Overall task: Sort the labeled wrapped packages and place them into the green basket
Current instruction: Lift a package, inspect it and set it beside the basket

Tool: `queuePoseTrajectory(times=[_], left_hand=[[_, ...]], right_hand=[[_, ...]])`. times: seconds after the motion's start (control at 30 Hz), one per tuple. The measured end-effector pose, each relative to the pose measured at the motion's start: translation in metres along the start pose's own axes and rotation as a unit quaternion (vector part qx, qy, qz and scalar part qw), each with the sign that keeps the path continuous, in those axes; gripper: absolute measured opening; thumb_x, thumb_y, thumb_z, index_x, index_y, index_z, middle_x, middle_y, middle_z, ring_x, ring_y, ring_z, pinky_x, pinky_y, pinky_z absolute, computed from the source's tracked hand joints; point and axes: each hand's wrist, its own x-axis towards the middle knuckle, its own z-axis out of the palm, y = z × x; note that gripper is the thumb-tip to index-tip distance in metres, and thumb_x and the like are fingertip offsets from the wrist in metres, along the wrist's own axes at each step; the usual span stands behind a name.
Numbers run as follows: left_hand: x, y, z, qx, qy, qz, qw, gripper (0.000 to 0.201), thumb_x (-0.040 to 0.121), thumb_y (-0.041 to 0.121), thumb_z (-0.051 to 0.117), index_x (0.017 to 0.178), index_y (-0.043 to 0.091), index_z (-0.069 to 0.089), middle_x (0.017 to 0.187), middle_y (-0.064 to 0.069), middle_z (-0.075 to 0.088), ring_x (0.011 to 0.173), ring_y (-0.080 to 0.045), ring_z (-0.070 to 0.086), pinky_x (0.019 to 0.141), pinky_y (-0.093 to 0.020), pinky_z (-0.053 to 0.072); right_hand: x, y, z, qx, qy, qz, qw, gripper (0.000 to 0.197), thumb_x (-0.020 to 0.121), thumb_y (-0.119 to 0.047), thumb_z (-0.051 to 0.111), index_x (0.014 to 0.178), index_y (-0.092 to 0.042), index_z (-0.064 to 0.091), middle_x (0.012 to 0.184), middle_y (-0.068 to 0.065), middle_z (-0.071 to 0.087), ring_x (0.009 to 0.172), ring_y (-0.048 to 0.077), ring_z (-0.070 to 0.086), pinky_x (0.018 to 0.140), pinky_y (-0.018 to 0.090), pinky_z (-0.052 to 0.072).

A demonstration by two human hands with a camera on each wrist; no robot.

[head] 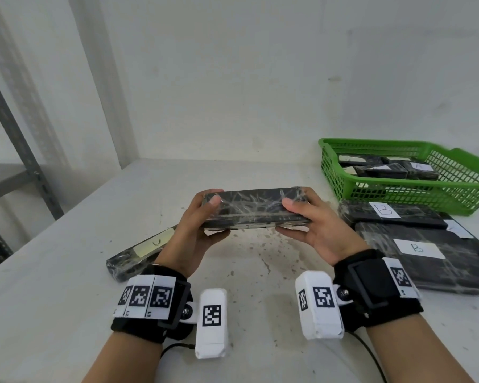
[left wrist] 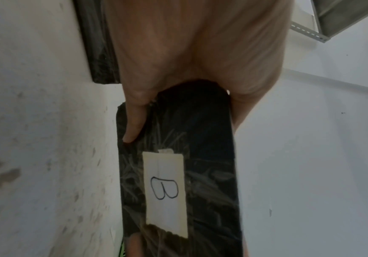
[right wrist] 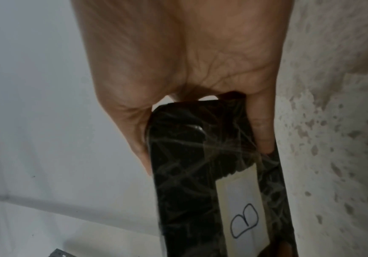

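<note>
Package (head: 253, 210) crosswise between hands (head: 311, 226)

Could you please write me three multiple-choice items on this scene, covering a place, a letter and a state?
1. Where is the green basket?
A. far right of the table
B. left shelf
C. on the floor

2. Which letter is on the held package?
A. A
B. B
C. D

3. How is that package held?
A. lying on the table
B. by one hand
C. by both hands, above the table

Answers: 1 A, it sits by the wall, right. 2 B, the label shows it. 3 C, left hand and right hand grip its ends.
</note>
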Motion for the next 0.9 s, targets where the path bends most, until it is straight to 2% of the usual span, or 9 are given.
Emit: queuePoseTrajectory(times=[0.1, 0.23, 0.33, 0.4, 0.5, 0.63, 0.7, 0.8, 0.9], left_hand=[[0.002, -0.001, 0.000, -0.003, 0.024, 0.008, 1.000, 0.024, 0.080, 0.024, 0.066, 0.103, 0.019, 0.059, 0.089, 0.003, 0.070, 0.087, -0.013, 0.067, 0.102, -0.047, 0.049], [0.002, 0.000, 0.002, -0.010, 0.029, 0.020, 0.999, 0.020, 0.085, 0.013, 0.066, 0.104, 0.015, 0.058, 0.085, 0.003, 0.070, 0.083, -0.012, 0.067, 0.101, -0.047, 0.049], [0.001, -0.001, 0.000, -0.038, 0.025, 0.026, 0.999, 0.022, 0.079, 0.023, 0.068, 0.099, 0.018, 0.062, 0.088, 0.003, 0.069, 0.086, -0.013, 0.067, 0.095, -0.040, 0.053], [0.002, -0.002, 0.000, -0.072, 0.032, 0.017, 0.997, 0.027, 0.077, 0.037, 0.068, 0.095, 0.017, 0.065, 0.093, 0.000, 0.067, 0.091, -0.015, 0.067, 0.091, -0.038, 0.056], [0.002, -0.003, 0.002, -0.030, 0.042, 0.023, 0.998, 0.014, 0.089, 0.026, 0.066, 0.095, 0.015, 0.059, 0.089, 0.001, 0.066, 0.088, -0.014, 0.065, 0.087, -0.035, 0.058], [0.003, -0.003, 0.004, -0.006, 0.041, 0.031, 0.999, 0.012, 0.089, 0.024, 0.057, 0.097, 0.014, 0.056, 0.087, 0.000, 0.065, 0.086, -0.014, 0.063, 0.085, -0.035, 0.057], [0.002, -0.002, 0.003, -0.013, 0.034, 0.030, 0.999, 0.018, 0.084, 0.026, 0.065, 0.096, 0.015, 0.057, 0.087, 0.002, 0.065, 0.087, -0.015, 0.063, 0.081, -0.031, 0.058], [0.000, -0.002, 0.001, -0.020, 0.016, 0.012, 1.000, 0.037, 0.069, 0.034, 0.076, 0.098, 0.017, 0.060, 0.089, 0.002, 0.070, 0.088, -0.014, 0.068, 0.086, -0.034, 0.057], [0.000, -0.002, 0.003, 0.002, 0.033, 0.006, 0.999, 0.043, 0.066, 0.014, 0.082, 0.101, 0.017, 0.057, 0.084, 0.001, 0.072, 0.083, -0.015, 0.069, 0.094, -0.041, 0.054]], right_hand=[[-0.002, -0.001, 0.000, -0.035, -0.028, 0.012, 0.999, 0.035, 0.076, -0.032, 0.077, 0.101, -0.022, 0.055, 0.094, -0.006, 0.069, 0.102, 0.015, 0.062, 0.103, 0.046, 0.049], [-0.003, -0.003, 0.003, -0.052, -0.016, 0.017, 0.998, 0.074, 0.066, -0.071, 0.064, 0.123, -0.026, 0.056, 0.129, 0.001, 0.058, 0.121, 0.019, 0.053, 0.109, 0.045, 0.040], [-0.004, -0.008, 0.006, -0.069, 0.009, -0.005, 0.998, 0.048, 0.071, -0.064, 0.069, 0.100, -0.028, 0.061, 0.107, 0.005, 0.051, 0.100, 0.021, 0.050, 0.100, 0.040, 0.045], [-0.005, -0.008, 0.005, -0.074, 0.010, -0.003, 0.997, 0.043, 0.072, -0.060, 0.069, 0.097, -0.027, 0.060, 0.104, 0.004, 0.052, 0.099, 0.020, 0.050, 0.098, 0.040, 0.046], [-0.006, -0.008, 0.006, -0.076, 0.005, 0.006, 0.997, 0.043, 0.071, -0.061, 0.064, 0.096, -0.027, 0.059, 0.107, -0.002, 0.057, 0.104, 0.015, 0.054, 0.106, 0.044, 0.043], [-0.006, -0.008, 0.007, -0.074, 0.008, 0.025, 0.997, 0.068, 0.060, -0.077, 0.068, 0.106, -0.026, 0.060, 0.114, -0.002, 0.060, 0.111, 0.016, 0.057, 0.104, 0.040, 0.043], [-0.006, -0.007, 0.010, -0.074, 0.022, 0.016, 0.997, 0.054, 0.062, -0.061, 0.073, 0.101, -0.027, 0.060, 0.102, -0.005, 0.065, 0.098, 0.014, 0.061, 0.097, 0.037, 0.045], [-0.005, -0.005, 0.014, -0.061, 0.041, 0.021, 0.997, 0.028, 0.079, -0.041, 0.072, 0.097, -0.024, 0.058, 0.089, -0.008, 0.067, 0.088, 0.010, 0.064, 0.096, 0.038, 0.050], [-0.007, -0.006, 0.017, -0.055, 0.056, 0.017, 0.997, 0.028, 0.080, -0.040, 0.072, 0.097, -0.023, 0.058, 0.086, -0.010, 0.069, 0.090, 0.009, 0.067, 0.097, 0.043, 0.053]])
